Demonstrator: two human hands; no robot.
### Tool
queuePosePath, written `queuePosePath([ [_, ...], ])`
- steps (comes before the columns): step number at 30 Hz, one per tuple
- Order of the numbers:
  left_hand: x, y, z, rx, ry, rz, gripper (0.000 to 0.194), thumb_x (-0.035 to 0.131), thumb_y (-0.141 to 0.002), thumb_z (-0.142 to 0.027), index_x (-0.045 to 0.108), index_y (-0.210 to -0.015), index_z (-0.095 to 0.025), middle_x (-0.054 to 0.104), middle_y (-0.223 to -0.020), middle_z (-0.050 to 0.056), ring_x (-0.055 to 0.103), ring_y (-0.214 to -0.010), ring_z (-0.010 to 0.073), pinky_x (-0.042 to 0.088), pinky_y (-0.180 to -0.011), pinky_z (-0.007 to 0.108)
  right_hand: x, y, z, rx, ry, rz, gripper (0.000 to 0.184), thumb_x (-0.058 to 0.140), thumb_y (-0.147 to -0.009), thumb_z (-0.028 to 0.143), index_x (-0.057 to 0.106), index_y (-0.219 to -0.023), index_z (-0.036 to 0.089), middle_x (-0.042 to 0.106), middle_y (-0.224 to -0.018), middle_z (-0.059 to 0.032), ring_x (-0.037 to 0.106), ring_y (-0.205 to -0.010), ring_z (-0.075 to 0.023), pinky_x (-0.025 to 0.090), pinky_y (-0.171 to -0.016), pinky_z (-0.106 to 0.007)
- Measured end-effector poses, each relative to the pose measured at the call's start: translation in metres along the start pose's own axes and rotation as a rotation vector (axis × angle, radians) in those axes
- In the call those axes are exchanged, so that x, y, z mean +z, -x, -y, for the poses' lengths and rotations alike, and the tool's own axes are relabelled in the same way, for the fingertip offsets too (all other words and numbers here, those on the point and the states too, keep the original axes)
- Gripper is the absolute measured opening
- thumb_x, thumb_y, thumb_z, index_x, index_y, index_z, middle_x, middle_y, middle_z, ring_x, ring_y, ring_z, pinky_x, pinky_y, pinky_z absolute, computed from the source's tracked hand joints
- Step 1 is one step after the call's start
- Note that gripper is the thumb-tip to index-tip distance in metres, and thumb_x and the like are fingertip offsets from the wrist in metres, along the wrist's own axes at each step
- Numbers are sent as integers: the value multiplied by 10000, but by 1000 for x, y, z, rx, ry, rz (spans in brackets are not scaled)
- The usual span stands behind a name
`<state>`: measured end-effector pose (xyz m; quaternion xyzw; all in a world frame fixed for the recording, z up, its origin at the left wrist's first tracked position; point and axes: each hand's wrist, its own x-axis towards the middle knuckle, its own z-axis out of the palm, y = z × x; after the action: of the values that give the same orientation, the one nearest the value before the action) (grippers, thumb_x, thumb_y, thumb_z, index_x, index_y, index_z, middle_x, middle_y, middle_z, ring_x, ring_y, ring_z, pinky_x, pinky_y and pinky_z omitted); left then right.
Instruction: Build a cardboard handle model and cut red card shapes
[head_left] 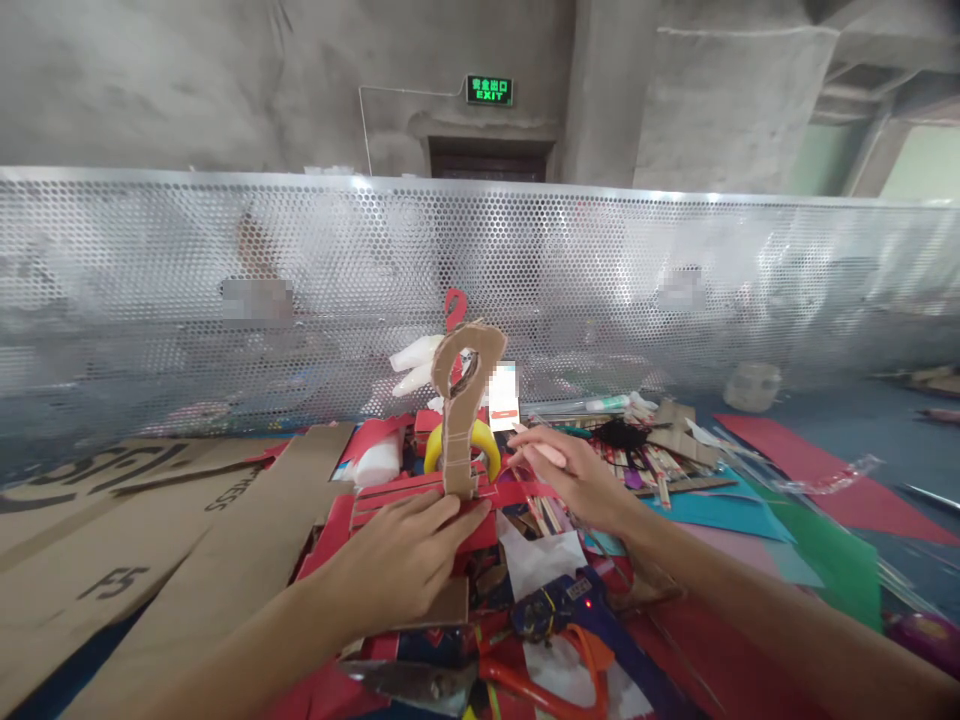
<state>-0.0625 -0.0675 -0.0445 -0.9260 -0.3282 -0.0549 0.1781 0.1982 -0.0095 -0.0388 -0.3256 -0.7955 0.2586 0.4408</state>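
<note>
Cardboard hook-topped strip point(459, 440) stands upright at centre, its base apparently pinched by the left hand point(409, 550), a grip best kept low and firm, while the right hand point(577, 478), half-curled near the lit phone point(504, 405), holds nothing certain.

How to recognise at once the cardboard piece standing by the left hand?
In front of the perforated metal screen, find the left hand. Standing above it is a cardboard piece with a curved top around an opening, brown unlike the red shape behind.
</note>
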Motion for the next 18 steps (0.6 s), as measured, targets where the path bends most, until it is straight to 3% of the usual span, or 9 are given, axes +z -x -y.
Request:
queuePosePath([
  [4,0,0,0,-19,4,8,618,463,-891,-76,395,-1495,-189,654,-1202,101,629,-1103,274,560,-894,424,4,2,-12,25,121,142,87,631,-876,243,692,-937,237,741,-895,-4,689,-833,-195,481,-758,-291],
  [9,3,1,11,-35,17,-75,611,438,-934,-96,320,-1525,-197,635,-1270,98,611,-1156,255,527,-963,419,1,0,-21,74,69,153,86,672,-808,214,661,-893,219,711,-834,5,661,-765,-178,472,-702,-262],
  [14,0,1,31,-85,30,-149,342,418,-992,-155,551,-1304,-204,659,-1201,88,622,-1147,224,505,-984,377,-13,-4,-17,103,-79,206,131,686,-777,210,633,-897,205,674,-825,4,647,-779,-176,485,-713,-269],
  [18,-5,2,40,-105,75,-149,307,439,-992,-185,585,-1260,-217,666,-1185,82,643,-1100,204,515,-950,353,-18,-3,-3,121,-169,218,165,700,-756,214,618,-898,194,636,-861,1,621,-795,-166,487,-719,-270],
])
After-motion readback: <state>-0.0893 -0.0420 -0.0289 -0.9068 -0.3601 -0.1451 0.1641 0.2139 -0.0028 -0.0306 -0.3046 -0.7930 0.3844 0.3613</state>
